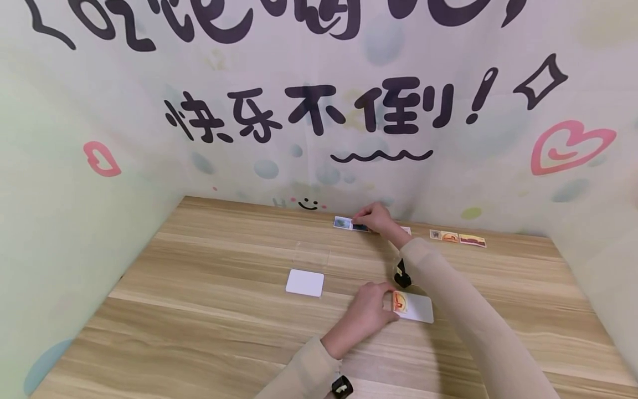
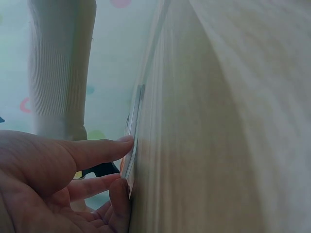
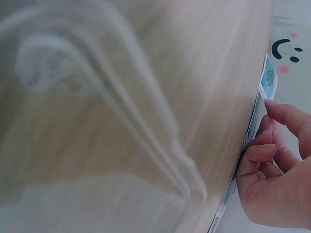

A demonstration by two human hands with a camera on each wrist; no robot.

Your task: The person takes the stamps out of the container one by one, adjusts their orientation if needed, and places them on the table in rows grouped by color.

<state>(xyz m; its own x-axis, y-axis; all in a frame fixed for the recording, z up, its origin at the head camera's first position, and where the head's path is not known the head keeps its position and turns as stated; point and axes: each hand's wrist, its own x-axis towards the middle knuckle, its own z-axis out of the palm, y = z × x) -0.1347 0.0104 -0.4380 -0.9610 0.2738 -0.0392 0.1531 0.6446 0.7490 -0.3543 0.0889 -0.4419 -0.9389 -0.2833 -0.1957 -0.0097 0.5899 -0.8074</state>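
Observation:
My left hand (image 1: 366, 310) holds a white rounded card (image 1: 421, 308) by its left end, thumb and fingertips at its edges, low over the table. An orange-and-yellow stamp (image 1: 400, 302) lies on that end. Farther back, my right hand (image 1: 377, 219) reaches to a row of small stamps by the wall. Its thumb and finger pinch at the edge of a blue-green stamp (image 3: 268, 80) in the right wrist view. In the head view, a blue stamp (image 1: 343, 223) shows left of the fingertips; the hand partly hides a dark stamp (image 1: 360, 228).
A blank white card (image 1: 305, 283) lies left of my hands, with a faint clear sheet (image 1: 312, 255) behind it. More stamps (image 1: 472, 240) lie at the back right. The wood table (image 1: 209, 266) meets a printed cloth wall (image 1: 259, 177) at its back edge.

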